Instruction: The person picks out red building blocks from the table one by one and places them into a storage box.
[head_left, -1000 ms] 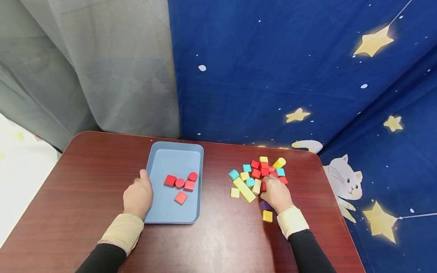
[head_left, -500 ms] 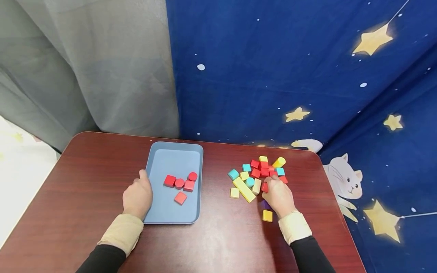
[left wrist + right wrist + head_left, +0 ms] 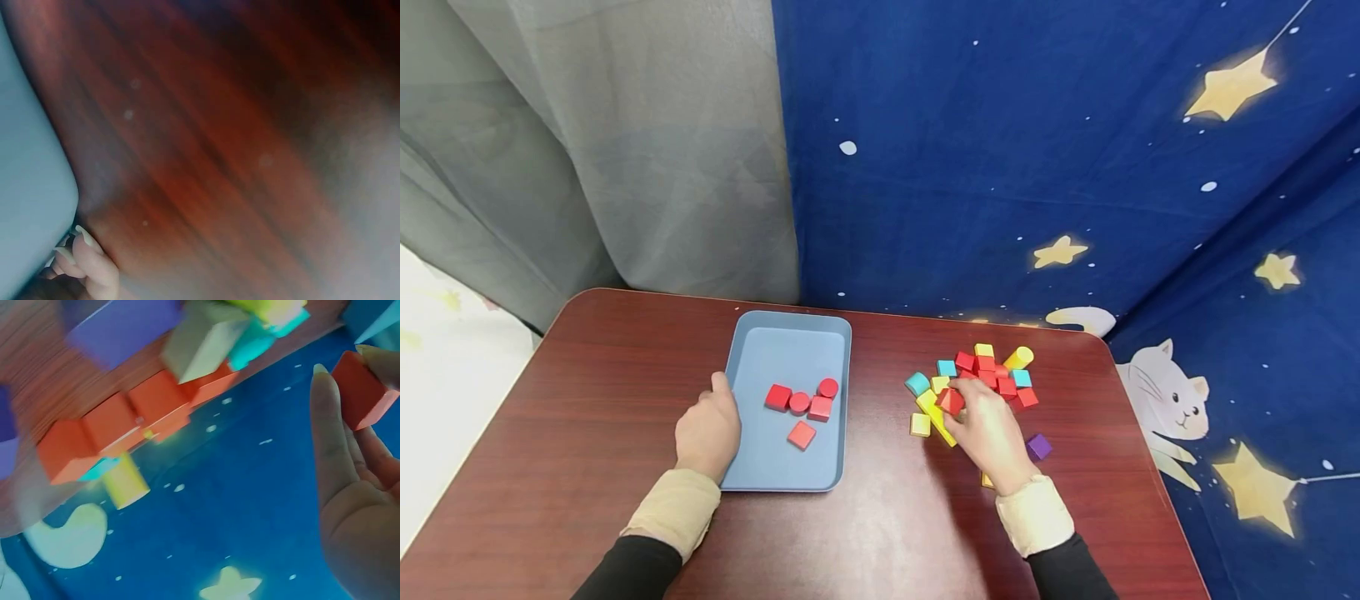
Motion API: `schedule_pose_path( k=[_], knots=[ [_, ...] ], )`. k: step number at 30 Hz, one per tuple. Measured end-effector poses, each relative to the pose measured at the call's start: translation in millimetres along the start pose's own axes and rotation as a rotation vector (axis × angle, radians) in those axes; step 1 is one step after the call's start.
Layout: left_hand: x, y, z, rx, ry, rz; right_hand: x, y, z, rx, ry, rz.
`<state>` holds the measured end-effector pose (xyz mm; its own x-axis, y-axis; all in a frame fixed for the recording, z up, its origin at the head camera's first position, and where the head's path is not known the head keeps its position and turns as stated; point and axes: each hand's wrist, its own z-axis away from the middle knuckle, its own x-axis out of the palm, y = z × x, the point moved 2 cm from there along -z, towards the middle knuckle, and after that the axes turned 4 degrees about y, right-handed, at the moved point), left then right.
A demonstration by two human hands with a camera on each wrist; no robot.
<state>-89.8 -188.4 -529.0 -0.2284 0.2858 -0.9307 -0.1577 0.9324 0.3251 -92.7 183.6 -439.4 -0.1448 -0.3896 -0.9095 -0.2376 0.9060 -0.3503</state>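
My left hand point(image 3: 707, 429) grips the left side of a blue-grey tray point(image 3: 786, 352). In the left wrist view, curled fingers point(image 3: 94, 262) sit at the tray's edge. Several red blocks, cubes and round ones, lie in the tray, among them a red cube point(image 3: 801, 435). Thumb and fingers of my right hand point(image 3: 992, 433) pinch a red block point(image 3: 950, 402) over the pile at the right; the right wrist view shows it between the fingertips. Under that hand lies a long yellow block point(image 3: 935, 417), partly covered.
Red blocks point(image 3: 1006, 387) crowd the pile, with a yellow cylinder point(image 3: 1019, 358) and a turquoise half-round block point(image 3: 917, 383) at its edges. A purple block point(image 3: 1039, 447) lies apart, right of the right wrist. Curtains point(image 3: 925, 167) hang behind the brown table point(image 3: 880, 533).
My right hand has lifted the red block out of the pile and moved left with it, uncovering the purple block. The left hand keeps its grip on the tray.
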Motion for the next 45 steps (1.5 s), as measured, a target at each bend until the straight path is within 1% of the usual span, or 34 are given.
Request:
schedule_pose_path(
  k=[6, 12, 18, 24, 30, 35, 38, 42, 45],
  knots=[
    [-2.1, 1.2, -0.6, 0.001, -0.006, 0.001, 4, -23, 3, -0.084, 0.015, -0.048],
    [-2.2, 1.5, -0.5, 0.008, 0.0, -0.001, 14, -44, 7, -0.178, 0.02, -0.077],
    [-0.5, 1.4, -0.6, 0.007, 0.019, 0.003, 26, -69, 9, -0.198, -0.03, -0.093],
    [-1.4, -0.1, 0.3, 0.015, 0.033, 0.003, 40, -93, 8, -0.203, -0.083, -0.148],
    [-0.6, -1.8, 0.5, 0.021, 0.03, 0.003, 53, -115, 9, -0.237, -0.129, -0.178],
    [0.9, -2.9, 0.7, 0.017, 0.041, 0.003, 62, -126, 11, -0.274, -0.148, -0.142],
    [1.3, -2.6, 0.9, 0.019, 0.045, 0.002, 68, -129, 12, -0.304, -0.153, -0.091],
    [0.6, -0.6, 1.1, 0.019, 0.044, 0.002, 74, -132, 13, -0.391, -0.11, 0.036],
    [0.3, 0.7, 1.0, 0.014, 0.036, 0.002, 78, -131, 14, -0.443, -0.076, 0.107]
  ],
)
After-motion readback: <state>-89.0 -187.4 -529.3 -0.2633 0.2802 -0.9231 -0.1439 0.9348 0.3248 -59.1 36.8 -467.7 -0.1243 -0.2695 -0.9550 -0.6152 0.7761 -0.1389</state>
